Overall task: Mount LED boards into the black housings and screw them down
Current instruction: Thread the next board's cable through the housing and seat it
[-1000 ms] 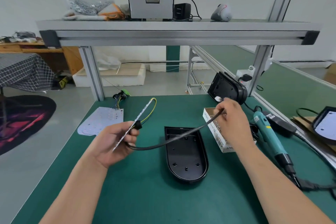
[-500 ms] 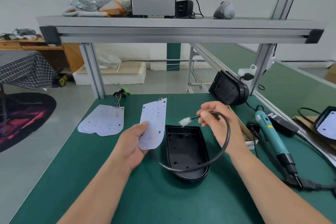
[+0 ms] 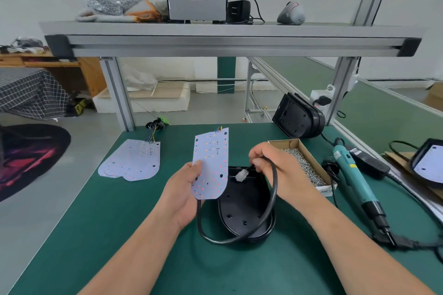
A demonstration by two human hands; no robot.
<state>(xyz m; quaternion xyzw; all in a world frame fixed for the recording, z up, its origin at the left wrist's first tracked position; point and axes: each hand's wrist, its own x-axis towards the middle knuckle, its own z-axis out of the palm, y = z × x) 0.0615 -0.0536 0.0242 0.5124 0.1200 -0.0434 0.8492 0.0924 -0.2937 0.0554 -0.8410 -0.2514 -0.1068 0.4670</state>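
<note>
My left hand (image 3: 183, 195) grips a white LED board (image 3: 211, 163) by its lower left edge and holds it upright, face toward me, just left of the open black housing (image 3: 244, 213) on the green mat. A black cable (image 3: 239, 238) loops from the board over the housing's near end. My right hand (image 3: 278, 170) pinches that cable near its white plug (image 3: 240, 176), which hangs over the housing's far end.
A stack of LED boards (image 3: 131, 160) lies at the left. A cardboard box of screws (image 3: 304, 165) sits right of the housing, a teal electric screwdriver (image 3: 354, 179) beyond it. Black housings (image 3: 297, 118) lean at the back right post. A lamp (image 3: 429, 165) lies far right.
The board turned from edge-on to face toward me. My right hand swung left with the cable end, bringing the white plug down over the housing's far end.
</note>
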